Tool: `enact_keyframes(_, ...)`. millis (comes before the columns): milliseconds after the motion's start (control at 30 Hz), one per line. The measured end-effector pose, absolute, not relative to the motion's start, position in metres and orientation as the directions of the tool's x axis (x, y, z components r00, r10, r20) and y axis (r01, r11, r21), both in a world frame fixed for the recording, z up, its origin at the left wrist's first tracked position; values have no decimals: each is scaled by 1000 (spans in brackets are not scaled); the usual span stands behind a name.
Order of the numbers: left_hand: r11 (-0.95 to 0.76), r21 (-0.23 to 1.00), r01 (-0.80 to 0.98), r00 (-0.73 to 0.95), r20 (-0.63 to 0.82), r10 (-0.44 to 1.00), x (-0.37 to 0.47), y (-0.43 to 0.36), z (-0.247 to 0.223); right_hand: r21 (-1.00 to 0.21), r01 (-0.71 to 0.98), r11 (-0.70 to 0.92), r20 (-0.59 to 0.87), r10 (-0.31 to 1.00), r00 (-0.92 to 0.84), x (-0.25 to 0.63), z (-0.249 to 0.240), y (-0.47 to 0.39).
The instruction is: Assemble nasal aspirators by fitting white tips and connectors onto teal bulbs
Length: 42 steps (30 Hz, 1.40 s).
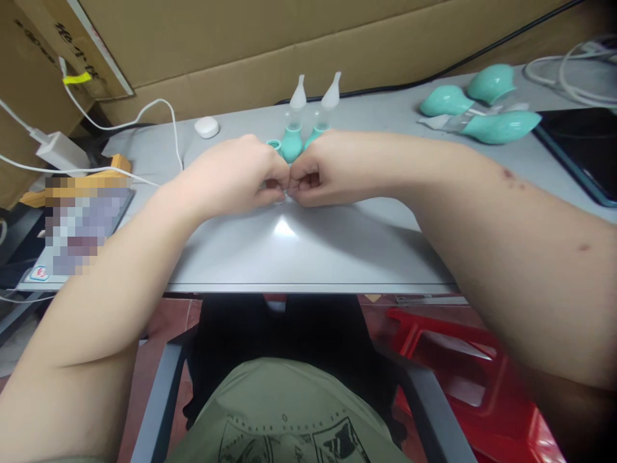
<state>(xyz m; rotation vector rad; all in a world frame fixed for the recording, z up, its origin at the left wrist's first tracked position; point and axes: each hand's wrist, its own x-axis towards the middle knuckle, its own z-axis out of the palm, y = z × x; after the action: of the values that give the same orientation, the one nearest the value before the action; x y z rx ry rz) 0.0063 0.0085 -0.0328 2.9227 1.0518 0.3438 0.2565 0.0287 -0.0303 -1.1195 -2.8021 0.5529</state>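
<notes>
My left hand [250,177] and my right hand [318,177] meet fingertip to fingertip low over the grey desk [308,257]. Both are closed in a pinch. A small clear or whitish edge shows below the fingertips, but I cannot make out what they hold. Right behind them, two teal bulb nasal aspirators [292,143] stand upright, with clear necks and white pointed tips; my right hand partly hides the right one. Next to my left hand is the open round rim of another teal bulb [274,145], mostly hidden.
At the back right lie more teal bulbs [504,127], one with a clear neck. Beside them is a dark phone or tablet [583,151]. A white earbud case [207,127], charger [62,153] and cables are on the left. A cardboard wall [241,45] borders the back.
</notes>
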Motion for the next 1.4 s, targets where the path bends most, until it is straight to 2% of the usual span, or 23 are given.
enact_keyframes(100, -756, 60, 652, 740, 168, 651, 8, 7, -27, -396, 583, 709, 28, 644, -764, 261, -29, 32)
enact_keyframes(267, -745, 64, 664, 715, 236, 658, 9, 0, -17, -389, 536, 749, 298, 653, -696, 271, -16, 33)
enact_keyframes(433, -735, 65, 675, 692, 293, 660, 10, -5, -10, -397, 556, 730, 580, 669, -464, 276, -1, 29)
enact_keyframes(567, -708, 113, 697, 646, 331, 688, 11, -8, -8, -516, 566, 643, 642, 728, -240, 278, 5, 32)
enact_keyframes(633, -702, 140, 698, 625, 359, 693, 11, -8, -9, -542, 560, 627, 682, 717, -143, 280, 4, 37)
enact_keyframes(767, -688, 189, 701, 584, 401, 706, 13, -9, -9, -508, 604, 615, 674, 720, -166, 288, -11, 58)
enact_keyframes(867, -681, 202, 704, 562, 429, 708, 13, -10, -10, -386, 708, 591, 692, 694, -201, 292, -26, 76)
enact_keyframes(900, -681, 204, 703, 560, 433, 707, 13, -10, -10, -384, 714, 586, 666, 711, -225, 292, -29, 79)
enact_keyframes(1167, -663, 223, 714, 545, 418, 727, 14, -9, -10, -603, 588, 539, 424, 841, -335, 284, -25, 63)
enact_keyframes(1267, -669, 216, 711, 546, 430, 719, 15, -9, -10, -606, 602, 520, 376, 854, -359, 281, -24, 58)
enact_keyframes(1400, -685, 233, 690, 526, 488, 697, 14, -9, -11, -564, 625, 539, 453, 835, -311, 279, -21, 58)
